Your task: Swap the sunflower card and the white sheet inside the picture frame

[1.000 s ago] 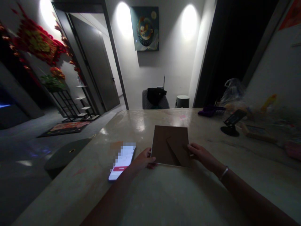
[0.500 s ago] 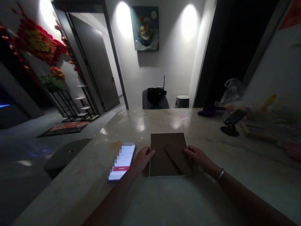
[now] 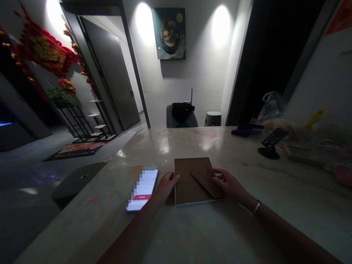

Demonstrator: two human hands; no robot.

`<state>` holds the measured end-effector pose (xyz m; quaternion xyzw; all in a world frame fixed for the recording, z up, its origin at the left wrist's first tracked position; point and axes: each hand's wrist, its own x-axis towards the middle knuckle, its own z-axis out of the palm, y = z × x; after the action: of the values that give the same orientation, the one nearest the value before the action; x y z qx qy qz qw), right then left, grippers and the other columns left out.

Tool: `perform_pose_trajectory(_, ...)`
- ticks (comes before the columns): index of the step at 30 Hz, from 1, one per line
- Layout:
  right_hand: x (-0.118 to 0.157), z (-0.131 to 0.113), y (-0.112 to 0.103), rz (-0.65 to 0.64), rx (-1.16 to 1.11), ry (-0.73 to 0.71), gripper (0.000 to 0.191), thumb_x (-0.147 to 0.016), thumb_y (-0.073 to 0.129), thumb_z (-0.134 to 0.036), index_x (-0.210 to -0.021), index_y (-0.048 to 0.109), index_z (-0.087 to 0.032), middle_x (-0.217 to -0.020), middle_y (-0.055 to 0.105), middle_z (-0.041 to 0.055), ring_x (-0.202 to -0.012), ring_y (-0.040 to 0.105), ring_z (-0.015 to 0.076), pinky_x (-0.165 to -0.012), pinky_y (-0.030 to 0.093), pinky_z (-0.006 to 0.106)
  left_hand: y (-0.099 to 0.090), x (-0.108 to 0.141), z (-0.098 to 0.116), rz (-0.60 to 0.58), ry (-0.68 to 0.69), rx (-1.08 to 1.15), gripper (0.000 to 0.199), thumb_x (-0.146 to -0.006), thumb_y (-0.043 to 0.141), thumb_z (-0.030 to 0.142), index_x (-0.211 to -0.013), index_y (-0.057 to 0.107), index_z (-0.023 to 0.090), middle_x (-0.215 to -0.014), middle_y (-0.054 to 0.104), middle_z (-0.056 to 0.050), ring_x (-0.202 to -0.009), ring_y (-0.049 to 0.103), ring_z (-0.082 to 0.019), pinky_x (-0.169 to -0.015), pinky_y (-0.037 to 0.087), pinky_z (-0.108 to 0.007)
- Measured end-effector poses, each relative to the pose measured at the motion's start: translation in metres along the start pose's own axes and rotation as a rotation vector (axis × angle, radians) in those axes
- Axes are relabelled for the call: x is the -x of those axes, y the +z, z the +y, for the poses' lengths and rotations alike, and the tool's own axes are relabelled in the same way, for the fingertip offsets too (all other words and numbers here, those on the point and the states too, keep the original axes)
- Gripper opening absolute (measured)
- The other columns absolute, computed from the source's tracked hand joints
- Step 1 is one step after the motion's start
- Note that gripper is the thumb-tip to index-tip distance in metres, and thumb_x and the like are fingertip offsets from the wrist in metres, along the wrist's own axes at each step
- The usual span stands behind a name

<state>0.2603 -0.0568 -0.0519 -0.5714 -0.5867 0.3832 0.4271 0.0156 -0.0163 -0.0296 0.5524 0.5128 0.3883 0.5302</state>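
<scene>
A flat brown sheet or folder (image 3: 187,183) with pale edges lies low over the marble-look table (image 3: 143,234), a slanted slit or flap edge showing across its face. My left hand (image 3: 167,185) pinches its left edge, thumb on top. At the right edge, my right hand (image 3: 224,181) grips it with thumb and fingers, and the right side looks bent up there. A silvery bracelet is on the right wrist. Left of my left hand rests a phone (image 3: 145,187) with a lit screen, partly pixelated.
A phone stand (image 3: 271,145) is on the table's right side, near a purple item (image 3: 244,130), a wooden frame (image 3: 301,154) and a clear plastic bag (image 3: 272,106). Beyond the far edge is a chair (image 3: 170,115) with dark cloth. A stool (image 3: 79,179) stands at left.
The brown sheet's right side has been drawn inward and looks more bent, its slit edge wider. My right hand has moved slightly left with it; my left hand has barely moved.
</scene>
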Motion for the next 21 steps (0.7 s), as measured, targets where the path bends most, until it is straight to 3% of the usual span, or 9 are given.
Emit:
perform_pose_trajectory(11, 0.0048, 0.0036, 0.0053, -0.006, 0.205, -0.213, 0.036, -0.074, 0.054, -0.033, -0.108, 0.053, -0.021, -0.117, 0.049, 0.0084, -0.109, 0.046, 0.0207, -0.093, 0.038, 0.039, 0.0010, 0.0012, 0.0032, 0.004, 0.005, 0.032, 0.034, -0.069, 0.058, 0.026, -0.101, 0.056, 0.017, -0.092, 0.066, -0.008, -0.085, 0.060, -0.023, -0.074, 0.045, -0.034)
perform_pose_trajectory(21, 0.0066, 0.0005, 0.0044, -0.008, 0.280, -0.234, 0.028, -0.076, 0.052, -0.033, -0.100, 0.058, -0.022, -0.117, 0.050, 0.0078, -0.108, 0.046, 0.0218, -0.095, 0.035, 0.039, -0.0030, -0.0032, -0.0062, 0.169, 0.200, -0.304, 0.031, -0.059, 0.063, 0.019, -0.090, 0.061, 0.020, -0.099, 0.060, -0.008, -0.102, 0.050, -0.025, -0.092, 0.031, -0.037)
